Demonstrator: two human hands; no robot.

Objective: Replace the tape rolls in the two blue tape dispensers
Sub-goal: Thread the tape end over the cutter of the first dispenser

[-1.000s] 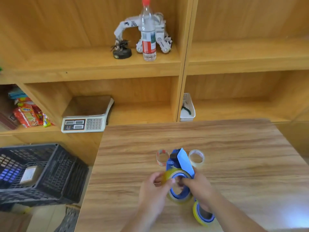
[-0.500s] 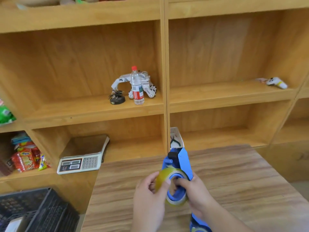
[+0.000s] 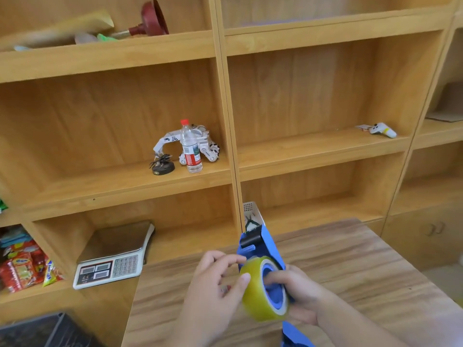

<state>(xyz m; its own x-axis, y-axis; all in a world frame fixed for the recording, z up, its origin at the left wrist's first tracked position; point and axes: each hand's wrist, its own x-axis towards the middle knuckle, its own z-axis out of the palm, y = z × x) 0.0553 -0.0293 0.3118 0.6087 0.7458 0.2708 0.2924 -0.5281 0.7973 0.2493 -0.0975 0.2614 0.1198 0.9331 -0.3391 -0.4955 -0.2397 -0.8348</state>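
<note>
The blue tape dispenser (image 3: pixel 260 249) is held up above the worktop (image 3: pixel 350 266), with the yellow tape roll (image 3: pixel 255 291) on its hub. The right hand (image 3: pixel 300 294) grips the dispenser, a finger inside the roll. The left hand (image 3: pixel 213 289) presses its thumb on the roll, other fingers loose. Push the roll straight on until it sits flat. Nothing blocks it. The scale (image 3: pixel 112 266) sits well left of the dispenser.

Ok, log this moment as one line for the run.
step: seating roll | left hand: thumb on yellow tape roll | right hand: holds blue dispenser | second dispenser: on table
</note>
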